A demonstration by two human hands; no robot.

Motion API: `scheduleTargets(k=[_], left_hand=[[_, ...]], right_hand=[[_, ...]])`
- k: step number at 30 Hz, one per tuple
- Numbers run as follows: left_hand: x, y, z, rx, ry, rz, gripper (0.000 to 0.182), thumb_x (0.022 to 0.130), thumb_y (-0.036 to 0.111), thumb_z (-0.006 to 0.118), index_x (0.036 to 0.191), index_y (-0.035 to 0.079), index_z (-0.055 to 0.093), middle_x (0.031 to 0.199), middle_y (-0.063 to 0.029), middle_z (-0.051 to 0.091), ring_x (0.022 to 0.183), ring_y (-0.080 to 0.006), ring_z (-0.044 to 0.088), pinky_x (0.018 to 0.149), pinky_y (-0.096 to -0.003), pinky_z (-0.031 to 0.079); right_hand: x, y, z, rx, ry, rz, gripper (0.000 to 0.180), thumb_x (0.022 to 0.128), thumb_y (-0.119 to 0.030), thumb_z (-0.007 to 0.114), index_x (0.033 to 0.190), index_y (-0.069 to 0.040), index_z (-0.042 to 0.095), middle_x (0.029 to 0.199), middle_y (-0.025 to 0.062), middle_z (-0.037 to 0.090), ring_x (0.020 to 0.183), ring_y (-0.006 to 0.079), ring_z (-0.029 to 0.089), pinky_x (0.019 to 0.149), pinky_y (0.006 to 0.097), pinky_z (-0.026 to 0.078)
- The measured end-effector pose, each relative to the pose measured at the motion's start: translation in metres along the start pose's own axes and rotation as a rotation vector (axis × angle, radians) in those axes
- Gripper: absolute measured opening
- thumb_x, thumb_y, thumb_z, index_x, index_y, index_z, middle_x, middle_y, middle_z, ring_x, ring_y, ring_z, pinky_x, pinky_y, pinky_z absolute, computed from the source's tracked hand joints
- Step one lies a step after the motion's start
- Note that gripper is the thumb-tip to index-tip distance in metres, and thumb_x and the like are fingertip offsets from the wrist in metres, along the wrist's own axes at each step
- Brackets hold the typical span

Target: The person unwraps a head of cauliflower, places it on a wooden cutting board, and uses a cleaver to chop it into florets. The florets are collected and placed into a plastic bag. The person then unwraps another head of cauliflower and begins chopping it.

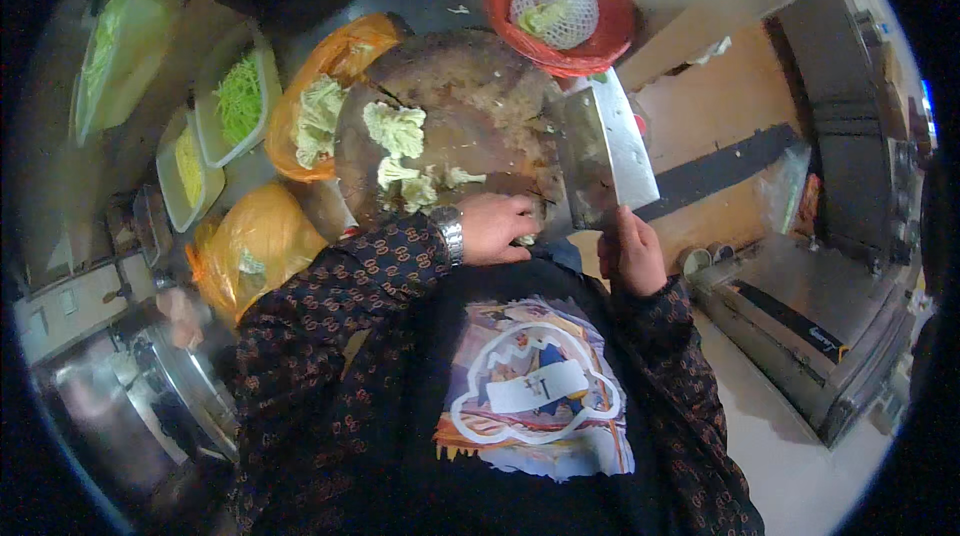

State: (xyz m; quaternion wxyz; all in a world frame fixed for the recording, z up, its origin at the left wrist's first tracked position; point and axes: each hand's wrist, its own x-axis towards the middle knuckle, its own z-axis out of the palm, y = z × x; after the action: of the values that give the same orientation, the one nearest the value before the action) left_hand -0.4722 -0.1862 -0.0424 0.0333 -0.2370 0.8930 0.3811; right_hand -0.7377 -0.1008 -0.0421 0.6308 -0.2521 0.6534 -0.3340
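My right hand [636,251] grips the handle end of a cleaver [589,157], whose broad blade lies over the right edge of a round, worn chopping board [480,101]. At the board's near edge, my left hand [501,230] has its fingers curled over a small pale piece, mostly hidden beneath them. Several cauliflower pieces [395,129] lie on the board's left part, beyond my left forearm. More cauliflower [319,120] sits in an open orange plastic bag [289,150] against the board's left side.
A red basin [510,11] holding white foam netting stands at the board's far right. Containers of shredded green [238,102] and yellow [189,165] food stand left, near a tied orange bag [262,236]. A person's hand [180,317] shows at lower left. A metal appliance [795,333] stands right.
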Motion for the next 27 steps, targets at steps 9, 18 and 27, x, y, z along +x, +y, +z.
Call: scheduleTargets(k=[9,18,27], left_hand=[[-0.023,-0.023,0.040,-0.017,0.311,0.034,0.020,0.086,0.020,0.070,0.104,0.011,0.071,0.107,-0.0106,0.066,0.094,-0.0369,0.066,0.077,-0.0477,0.055],[-0.040,-0.029,0.016,0.105,0.683,-0.410,0.018,0.088,0.022,0.068,0.096,0.007,0.072,0.093,-0.0131,0.067,0.085,-0.0359,0.067,0.073,-0.0472,0.054],[-0.078,-0.088,-0.015,0.022,1.014,-1.029,0.062,0.078,0.048,0.083,0.111,-0.001,0.066,0.103,-0.0204,0.067,0.101,-0.0363,0.064,0.088,-0.0465,0.052]], right_hand=[[-0.001,-0.008,0.008,-0.043,-0.018,0.021,0.049,0.111,-0.044,0.042,0.085,-0.005,0.056,0.063,0.0041,0.054,0.049,0.0139,0.049,0.046,0.0301,0.041],[-0.006,-0.008,0.011,-0.067,-0.023,0.027,0.047,0.111,-0.044,0.043,0.088,-0.005,0.057,0.066,0.0034,0.055,0.049,0.0129,0.048,0.046,0.0294,0.041],[-0.019,-0.019,0.010,-0.347,-0.126,-0.041,0.042,0.111,-0.037,0.046,0.105,0.001,0.065,0.070,0.0036,0.056,0.056,0.0116,0.052,0.052,0.0298,0.043]])
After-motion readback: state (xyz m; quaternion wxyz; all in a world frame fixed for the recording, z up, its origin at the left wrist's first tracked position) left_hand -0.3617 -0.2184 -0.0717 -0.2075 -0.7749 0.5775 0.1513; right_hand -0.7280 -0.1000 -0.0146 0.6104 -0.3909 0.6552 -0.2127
